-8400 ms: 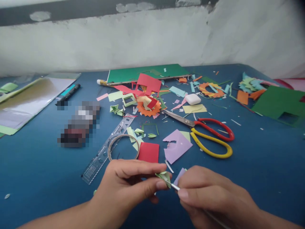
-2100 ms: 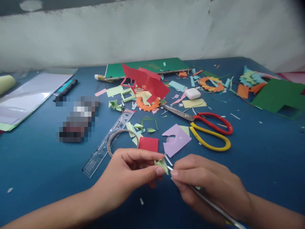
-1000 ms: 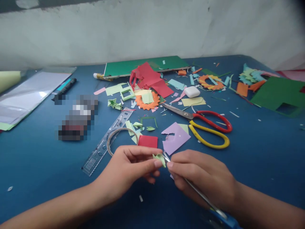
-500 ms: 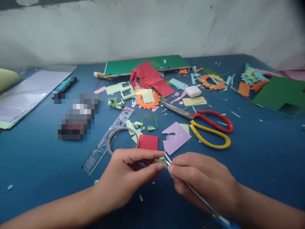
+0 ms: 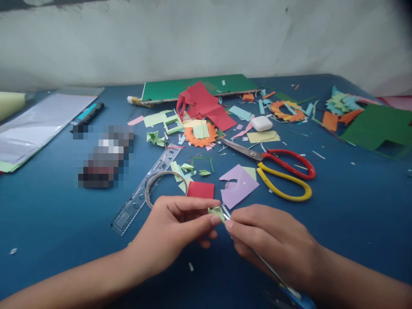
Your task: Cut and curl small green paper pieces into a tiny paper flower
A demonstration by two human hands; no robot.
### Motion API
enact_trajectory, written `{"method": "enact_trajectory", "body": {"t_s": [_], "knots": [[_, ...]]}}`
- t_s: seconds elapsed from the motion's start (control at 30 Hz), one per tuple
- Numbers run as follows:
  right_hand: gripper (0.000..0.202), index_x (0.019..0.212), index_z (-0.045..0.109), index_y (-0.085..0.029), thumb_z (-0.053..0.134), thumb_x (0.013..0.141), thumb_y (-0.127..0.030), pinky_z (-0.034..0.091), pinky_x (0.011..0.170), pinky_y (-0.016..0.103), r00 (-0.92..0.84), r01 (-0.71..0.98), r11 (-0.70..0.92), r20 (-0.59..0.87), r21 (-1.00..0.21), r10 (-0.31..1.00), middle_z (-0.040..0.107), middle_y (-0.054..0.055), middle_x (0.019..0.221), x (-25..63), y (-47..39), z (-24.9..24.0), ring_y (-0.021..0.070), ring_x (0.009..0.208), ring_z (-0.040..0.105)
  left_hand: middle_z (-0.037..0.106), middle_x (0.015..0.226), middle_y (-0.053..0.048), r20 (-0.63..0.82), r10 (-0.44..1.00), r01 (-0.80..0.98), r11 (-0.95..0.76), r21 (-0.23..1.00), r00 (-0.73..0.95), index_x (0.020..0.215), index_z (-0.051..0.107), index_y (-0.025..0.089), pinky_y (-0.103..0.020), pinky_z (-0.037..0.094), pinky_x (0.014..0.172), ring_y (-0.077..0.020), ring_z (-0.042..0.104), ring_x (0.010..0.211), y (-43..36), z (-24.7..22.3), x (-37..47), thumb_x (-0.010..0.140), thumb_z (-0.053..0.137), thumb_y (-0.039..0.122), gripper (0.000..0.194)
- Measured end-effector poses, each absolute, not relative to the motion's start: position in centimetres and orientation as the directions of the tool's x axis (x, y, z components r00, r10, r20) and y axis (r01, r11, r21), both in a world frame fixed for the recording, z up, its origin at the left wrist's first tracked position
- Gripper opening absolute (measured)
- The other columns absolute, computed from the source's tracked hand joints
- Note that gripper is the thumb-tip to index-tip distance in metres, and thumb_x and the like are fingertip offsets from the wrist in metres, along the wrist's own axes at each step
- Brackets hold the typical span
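Observation:
My left hand (image 5: 180, 227) pinches a small folded piece of light green paper (image 5: 216, 212) between thumb and fingertips. Closed around a slim metal tool with a blue and yellow end (image 5: 268, 266) is my right hand (image 5: 273, 238); the tool's silvery tip meets the folded paper's right side. My fingers cover part of the shaft, and its exact kind is unclear. Just beyond the hands lie a red paper square (image 5: 201, 189), a torn lilac sheet (image 5: 240, 186) and a tape roll (image 5: 146, 193), which overlaps a clear ruler (image 5: 128, 212).
Scissors (image 5: 254, 154) with red and yellow handles lie right of centre. Behind are orange paper rings (image 5: 201, 135), red paper (image 5: 206, 103), a white case (image 5: 261, 123) and a green board (image 5: 238, 82). A pixelated object (image 5: 106, 159) and plastic sleeve (image 5: 58, 113) lie left; green paper (image 5: 380, 126) lies right.
The left hand's lower fingers have dropped and now show beneath the thumb. The tool's blue end has swung slightly left. Both hands keep their hold.

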State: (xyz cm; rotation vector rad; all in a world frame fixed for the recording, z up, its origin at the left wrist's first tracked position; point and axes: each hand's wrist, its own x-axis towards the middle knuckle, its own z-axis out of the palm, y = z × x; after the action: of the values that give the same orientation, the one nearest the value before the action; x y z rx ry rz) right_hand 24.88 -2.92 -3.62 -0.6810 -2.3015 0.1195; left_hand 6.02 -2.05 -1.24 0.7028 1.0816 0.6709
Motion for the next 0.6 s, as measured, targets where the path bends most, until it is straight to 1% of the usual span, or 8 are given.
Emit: {"method": "enact_trajectory", "body": {"t_s": [0.2,0.37,0.47,0.6], "knots": [[0.014,0.095,0.057,-0.012,0.044,0.089,-0.011,0.051,0.068,0.024,-0.594,0.42,0.855,0.62,-0.304,0.513,0.067,0.006,0.081,24.93,-2.84,-3.8,0.0152,0.073,0.062,0.069,0.054,0.004,-0.55,0.767,-0.125,0.613,0.78,0.33,0.079,0.078,0.021,-0.013,0.052,0.047,-0.0072,0.061,0.051,-2.3,-1.18,6.04,0.067,0.075,0.013,0.014],[0.012,0.093,0.057,-0.014,0.049,0.085,-0.009,0.053,0.065,0.022,-0.55,0.399,0.833,0.627,-0.384,0.552,0.066,0.005,0.077,24.9,-3.07,-3.65,0.0139,0.069,0.062,0.067,0.052,0.003,-0.543,0.79,-0.094,0.587,0.804,0.285,0.076,0.078,0.02,-0.016,0.052,0.047,-0.0085,0.059,0.047,-2.15,-0.95,6.12,0.063,0.077,0.014,0.014],[0.012,0.093,0.057,-0.014,0.05,0.084,-0.008,0.053,0.067,0.022,-0.541,0.4,0.839,0.643,-0.37,0.542,0.067,0.004,0.076,24.81,-3.17,-3.75,0.0139,0.07,0.062,0.068,0.052,0.003,-0.544,0.795,-0.075,0.58,0.811,0.27,0.076,0.078,0.02,-0.017,0.052,0.047,-0.0092,0.059,0.046,-2.2,-0.93,6.09,0.062,0.077,0.014,0.015],[0.012,0.093,0.057,-0.014,0.05,0.084,-0.008,0.053,0.065,0.023,-0.543,0.408,0.836,0.639,-0.367,0.545,0.067,0.004,0.076,24.74,-3.11,-3.91,0.0139,0.069,0.062,0.07,0.056,0.004,-0.521,0.802,-0.117,0.571,0.812,0.292,0.076,0.078,0.023,-0.014,0.052,0.048,-0.0082,0.061,0.05,-2.39,-1.15,5.95,0.064,0.077,0.014,0.014]]}}
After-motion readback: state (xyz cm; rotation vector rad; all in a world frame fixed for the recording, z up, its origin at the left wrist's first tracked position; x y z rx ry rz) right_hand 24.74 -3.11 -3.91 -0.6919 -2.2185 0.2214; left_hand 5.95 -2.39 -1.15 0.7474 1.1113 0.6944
